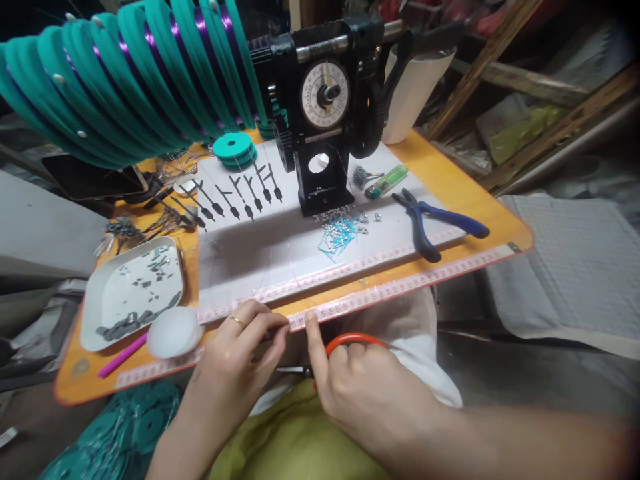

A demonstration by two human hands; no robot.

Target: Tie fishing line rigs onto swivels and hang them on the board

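At the front edge of the orange board, my left hand (245, 350), with a ring on one finger, pinches over a pink-and-white measuring tape (400, 288). What lies between the thumb and finger is too small to make out; it may be a fine line. My right hand (357, 383) has its index finger stretched out, the tip pressing on the tape just right of the left fingertips. Its other fingers curl around the orange handle of a pair of scissors (356, 338), whose blades point left below the board edge. A second tape strip (345, 269) runs along the white board.
Behind stands a black winding device with a dial (325, 95), bearing teal foam spools (150, 80) that overhang the left. Blue-handled pliers (423, 223), a green lighter (387, 182), beads with blue pieces (339, 237), a white tray (95, 313) and a magenta pen (123, 355) lie around.
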